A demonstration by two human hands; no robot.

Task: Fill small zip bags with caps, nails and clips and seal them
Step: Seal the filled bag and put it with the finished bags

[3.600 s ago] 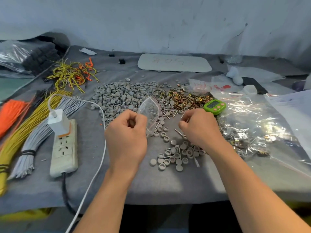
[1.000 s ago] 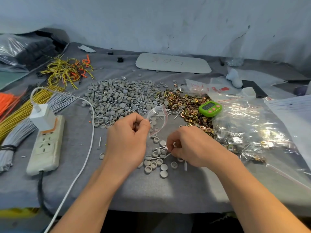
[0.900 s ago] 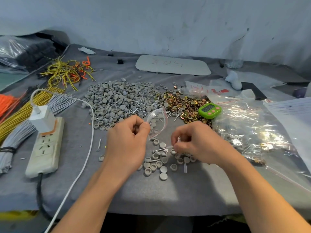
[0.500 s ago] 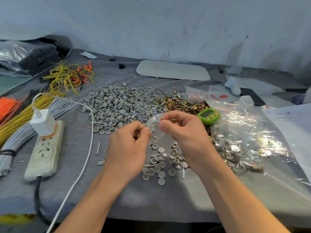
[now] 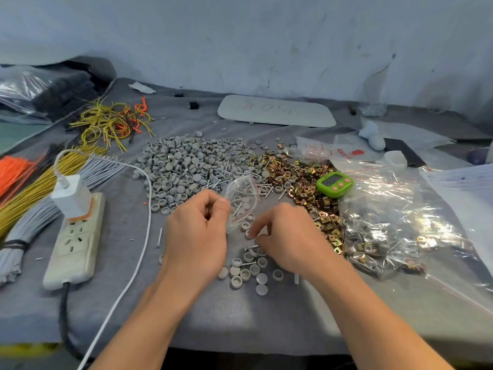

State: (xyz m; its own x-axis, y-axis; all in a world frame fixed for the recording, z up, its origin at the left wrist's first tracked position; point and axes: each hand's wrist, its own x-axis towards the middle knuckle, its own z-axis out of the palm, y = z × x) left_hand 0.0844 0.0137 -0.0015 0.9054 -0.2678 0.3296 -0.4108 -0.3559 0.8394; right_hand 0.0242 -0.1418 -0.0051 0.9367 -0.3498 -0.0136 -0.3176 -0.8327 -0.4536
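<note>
1. L hand pinches zip bag at its lower edge, thumb vs curled fingers. Bag is held up off the cloth, red-strip mouth gaping twd the R side.
2. Zip bag is clear and sits just above and R of the L thumb, in front of big cap pile. Nails and caps show through it; inside or behind, can't tell.
3. R hand: fingers curled down, tips bunched over small pile, just below the bag. Whether anything's pinched, can't tell.
4. Small pile = grey caps + a couple nails, on cloth betw the wrists.
5. Nails mixed in at the big pile's near edge; gold clips beside it on the R.
6. Green timer at the clips' R edge, against big bag of packs.
7. Far L: power strip w/ white charger plugged in.
</note>
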